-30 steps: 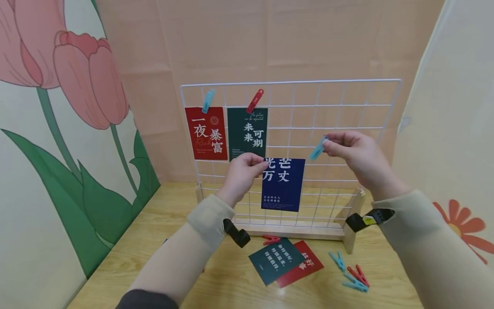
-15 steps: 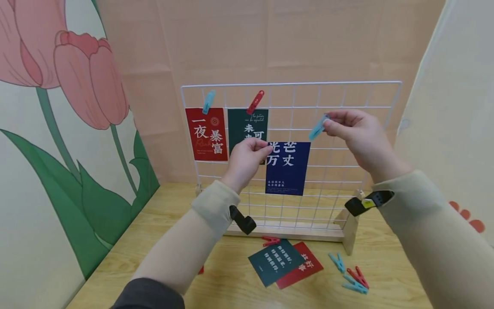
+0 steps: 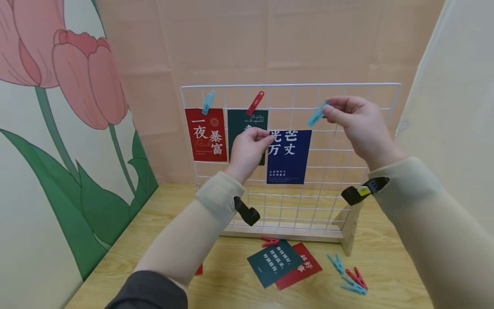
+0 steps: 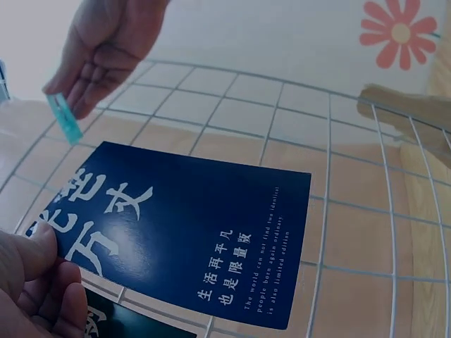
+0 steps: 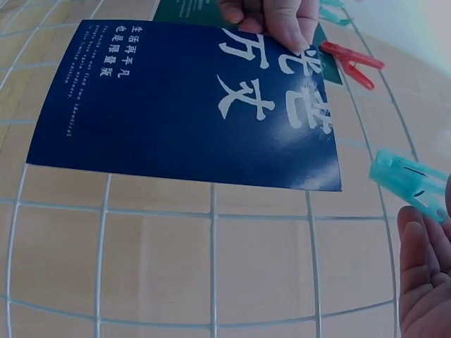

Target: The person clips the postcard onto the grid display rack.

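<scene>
My left hand [image 3: 248,152] pinches the upper left edge of a dark blue card [image 3: 287,159] with white characters, held upright before a white wire grid [image 3: 332,150]. A light blue clothespin [image 3: 318,113] is pinched between the thumb and fingers of my right hand [image 3: 355,126], just above and right of the card's top right corner. In the right wrist view the clothespin [image 5: 405,179] stands apart from the card [image 5: 183,113]. Two cards hang clipped on the grid: a red card [image 3: 205,141] under a blue clothespin, and a green card [image 3: 241,120], partly hidden by my left hand, under a red clothespin.
Below the grid's wooden base [image 3: 285,232], a green card [image 3: 274,264] overlaps a red card [image 3: 305,270] on the wooden table [image 3: 231,287]. A red clothespin [image 3: 270,241] lies behind them; several blue and red clothespins [image 3: 352,283] lie to the right.
Both hands have risen, with the blue card and the light blue clothespin still in them. The card has also shifted slightly right and now overlaps the grid higher up.
</scene>
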